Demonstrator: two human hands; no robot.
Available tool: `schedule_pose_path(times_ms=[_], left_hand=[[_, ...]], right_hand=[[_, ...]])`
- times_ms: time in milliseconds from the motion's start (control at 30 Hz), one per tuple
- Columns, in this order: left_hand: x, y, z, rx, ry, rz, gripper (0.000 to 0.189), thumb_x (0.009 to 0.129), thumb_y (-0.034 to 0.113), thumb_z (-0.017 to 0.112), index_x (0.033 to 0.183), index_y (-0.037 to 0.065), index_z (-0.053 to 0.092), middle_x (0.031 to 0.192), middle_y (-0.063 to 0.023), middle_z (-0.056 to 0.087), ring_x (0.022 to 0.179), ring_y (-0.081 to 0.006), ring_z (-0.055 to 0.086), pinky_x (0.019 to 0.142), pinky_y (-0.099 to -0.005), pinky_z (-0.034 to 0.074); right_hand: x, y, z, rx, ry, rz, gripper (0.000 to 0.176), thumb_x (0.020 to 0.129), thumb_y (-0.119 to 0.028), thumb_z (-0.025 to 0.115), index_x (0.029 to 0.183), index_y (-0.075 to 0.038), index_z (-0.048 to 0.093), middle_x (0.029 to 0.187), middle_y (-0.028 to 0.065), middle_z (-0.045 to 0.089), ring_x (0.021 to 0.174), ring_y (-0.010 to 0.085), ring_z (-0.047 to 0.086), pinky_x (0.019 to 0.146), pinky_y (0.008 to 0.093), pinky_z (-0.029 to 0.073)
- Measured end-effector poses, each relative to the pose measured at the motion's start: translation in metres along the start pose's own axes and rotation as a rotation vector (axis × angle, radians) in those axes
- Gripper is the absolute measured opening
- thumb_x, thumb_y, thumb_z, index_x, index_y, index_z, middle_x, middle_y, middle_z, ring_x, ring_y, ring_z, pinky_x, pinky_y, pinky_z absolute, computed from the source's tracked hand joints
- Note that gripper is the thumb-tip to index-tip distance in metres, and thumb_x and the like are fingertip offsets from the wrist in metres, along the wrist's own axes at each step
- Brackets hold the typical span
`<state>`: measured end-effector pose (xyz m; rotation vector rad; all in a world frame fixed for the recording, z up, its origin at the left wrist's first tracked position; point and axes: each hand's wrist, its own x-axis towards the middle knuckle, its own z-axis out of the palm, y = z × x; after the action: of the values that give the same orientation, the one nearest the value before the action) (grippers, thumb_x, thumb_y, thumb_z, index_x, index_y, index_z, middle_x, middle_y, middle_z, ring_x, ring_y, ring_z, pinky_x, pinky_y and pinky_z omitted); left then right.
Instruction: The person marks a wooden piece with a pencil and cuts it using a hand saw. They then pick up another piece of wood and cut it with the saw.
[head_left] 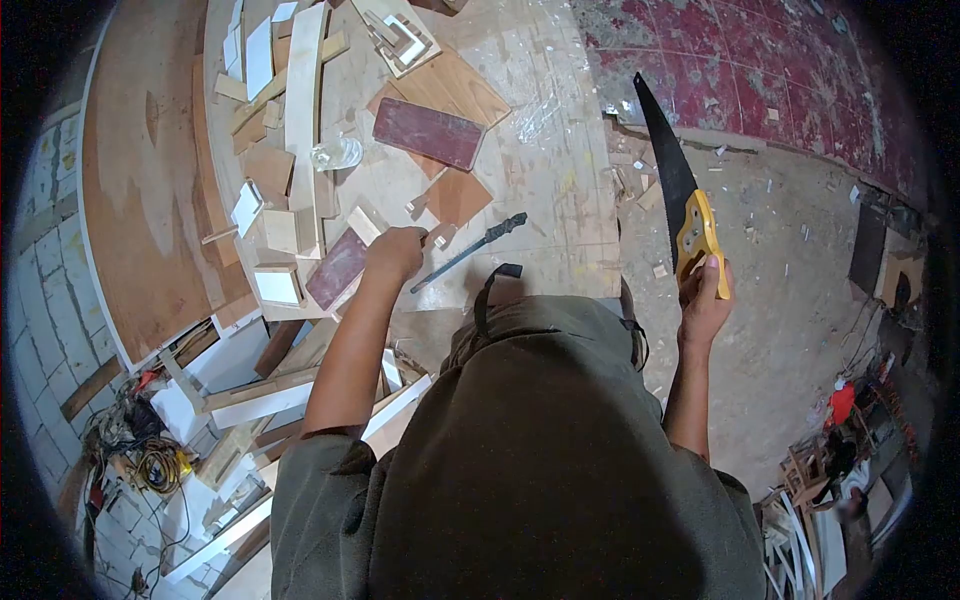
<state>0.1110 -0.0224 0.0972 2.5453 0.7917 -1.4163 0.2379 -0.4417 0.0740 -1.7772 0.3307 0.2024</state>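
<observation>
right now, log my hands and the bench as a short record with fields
right hand: grips the yellow handle of a saw
saw blade: dark, pointing away from you, right of the bench
left hand: curled beside a pale wood block, grip unclear
on bench: dark red slab, slim dark tool, clear container
floor: scattered scraps

Saw blade (664, 148), dark matt metal; handle (699, 236), smooth yellow plastic, slightly glossy; table (560, 215), scuffed pale wood; jar (338, 154), clear and glossy; shirt (530, 460), matt dark cloth; floor (780, 290), rough and dusty-looking
</observation>
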Motion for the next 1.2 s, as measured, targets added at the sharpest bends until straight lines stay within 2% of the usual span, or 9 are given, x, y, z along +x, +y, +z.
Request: schedule_pose_path(times_ms=[267, 700, 800, 867, 933, 1000, 1067, 1133, 1200], left_hand=[[0.001, 0.002, -0.002, 0.014, -0.047, -0.044, 0.039, 0.089, 0.02, 0.06, 0.126, 0.025, 0.069, 0.116, -0.0168, 0.071, 0.106, -0.0361, 0.068, 0.092, -0.0476, 0.054], [0.0, 0.012, 0.002, 0.004, -0.024, -0.081, 0.034, 0.093, 0.021, 0.059, 0.125, 0.023, 0.069, 0.119, -0.016, 0.07, 0.109, -0.0354, 0.067, 0.092, -0.0472, 0.054], [-0.001, 0.011, 0.005, 0.0, 0.0, -0.073, 0.034, 0.092, 0.021, 0.06, 0.125, 0.022, 0.069, 0.117, -0.0163, 0.07, 0.106, -0.0356, 0.068, 0.091, -0.0474, 0.054], [-0.004, 0.013, 0.004, 0.004, 0.059, -0.041, 0.029, 0.097, 0.021, 0.052, 0.116, 0.018, 0.073, 0.107, -0.0196, 0.072, 0.1, -0.0367, 0.07, 0.088, -0.0477, 0.055], [-0.004, 0.013, 0.009, 0.005, 0.075, -0.036, 0.029, 0.097, 0.021, 0.052, 0.116, 0.018, 0.073, 0.107, -0.0201, 0.072, 0.1, -0.037, 0.07, 0.088, -0.0478, 0.055], [-0.004, 0.012, 0.01, 0.005, 0.092, -0.031, 0.029, 0.097, 0.022, 0.052, 0.116, 0.018, 0.073, 0.106, -0.0206, 0.072, 0.1, -0.0373, 0.07, 0.087, -0.0479, 0.055], [-0.002, 0.012, 0.01, 0.016, 0.068, -0.061, 0.032, 0.09, 0.02, 0.063, 0.121, 0.02, 0.07, 0.108, -0.0173, 0.072, 0.1, -0.0363, 0.07, 0.086, -0.0482, 0.055], [-0.004, 0.014, 0.006, 0.015, 0.059, -0.057, 0.033, 0.09, 0.02, 0.064, 0.122, 0.021, 0.07, 0.108, -0.0175, 0.072, 0.099, -0.0365, 0.07, 0.086, -0.0481, 0.055], [-0.005, 0.015, 0.004, 0.012, 0.051, -0.053, 0.034, 0.09, 0.02, 0.064, 0.123, 0.022, 0.069, 0.108, -0.0176, 0.072, 0.099, -0.0366, 0.07, 0.086, -0.0481, 0.055]], right_hand=[[0.007, -0.004, 0.004, 0.015, -0.009, 0.045, 0.031, 0.105, -0.035, 0.055, 0.084, -0.012, 0.052, 0.062, -0.0062, 0.041, 0.048, 0.0028, 0.037, 0.044, 0.0214, 0.028], [0.012, -0.001, 0.005, 0.03, -0.011, 0.088, 0.034, 0.104, -0.036, 0.055, 0.081, -0.013, 0.05, 0.063, -0.0052, 0.043, 0.049, 0.0038, 0.038, 0.044, 0.0211, 0.029], [0.011, -0.007, 0.009, 0.043, 0.007, 0.11, 0.034, 0.104, -0.036, 0.055, 0.081, -0.013, 0.05, 0.063, -0.0049, 0.042, 0.049, 0.0038, 0.038, 0.044, 0.0214, 0.029], [0.011, -0.009, 0.01, 0.069, 0.004, 0.137, 0.034, 0.105, -0.036, 0.055, 0.08, -0.013, 0.049, 0.063, -0.0048, 0.042, 0.049, 0.0037, 0.038, 0.044, 0.0215, 0.029], [0.01, -0.009, 0.009, 0.096, 0.002, 0.164, 0.035, 0.105, -0.036, 0.055, 0.079, -0.013, 0.048, 0.063, -0.0048, 0.042, 0.05, 0.0036, 0.038, 0.044, 0.0216, 0.029], [0.01, -0.008, 0.008, 0.077, -0.022, 0.112, 0.027, 0.105, -0.028, 0.056, 0.09, -0.006, 0.058, 0.069, -0.0046, 0.049, 0.056, 0.0041, 0.042, 0.05, 0.022, 0.033], [0.01, -0.006, 0.011, 0.026, -0.002, 0.067, 0.028, 0.105, -0.028, 0.056, 0.088, -0.006, 0.058, 0.069, -0.0047, 0.048, 0.057, 0.0041, 0.042, 0.051, 0.022, 0.033], [0.009, -0.003, 0.011, -0.027, 0.018, 0.023, 0.028, 0.105, -0.027, 0.055, 0.087, -0.006, 0.058, 0.069, -0.0048, 0.048, 0.059, 0.0042, 0.042, 0.053, 0.0221, 0.034], [0.009, -0.001, 0.01, 0.006, -0.01, 0.077, 0.03, 0.105, -0.027, 0.055, 0.084, -0.006, 0.057, 0.069, -0.005, 0.048, 0.062, 0.0043, 0.042, 0.055, 0.0222, 0.034]])
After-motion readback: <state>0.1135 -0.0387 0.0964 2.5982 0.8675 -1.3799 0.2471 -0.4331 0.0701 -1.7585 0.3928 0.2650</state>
